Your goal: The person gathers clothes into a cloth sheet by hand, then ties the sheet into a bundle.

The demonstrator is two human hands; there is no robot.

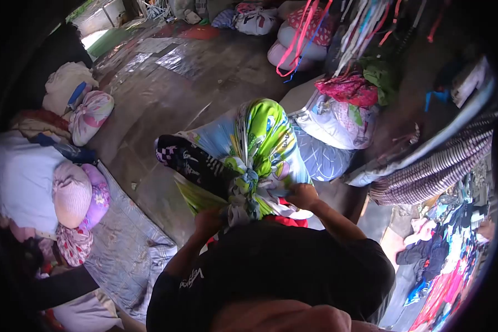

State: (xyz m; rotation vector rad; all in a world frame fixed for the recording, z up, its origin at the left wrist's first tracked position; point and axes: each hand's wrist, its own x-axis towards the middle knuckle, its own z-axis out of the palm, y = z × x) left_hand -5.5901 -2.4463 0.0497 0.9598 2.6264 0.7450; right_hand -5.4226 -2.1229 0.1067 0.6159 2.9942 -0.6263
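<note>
A large cloth bundle in bright green, light blue and yellow print is in front of my body, its corners gathered into a knot at the middle. Dark patterned cloth shows on its left side. My right hand is closed like a fist on the bundle's near right edge. At the near left edge, my left hand is closed on the cloth, in shadow. Red fabric shows between the bundle and my black shirt.
Stuffed cloth bundles and a grey-blue sheet lie to the left. Stacked bundles stand at right, below hanging strips. Striped cloth hangs near a heap of loose clothes. The floor is dark.
</note>
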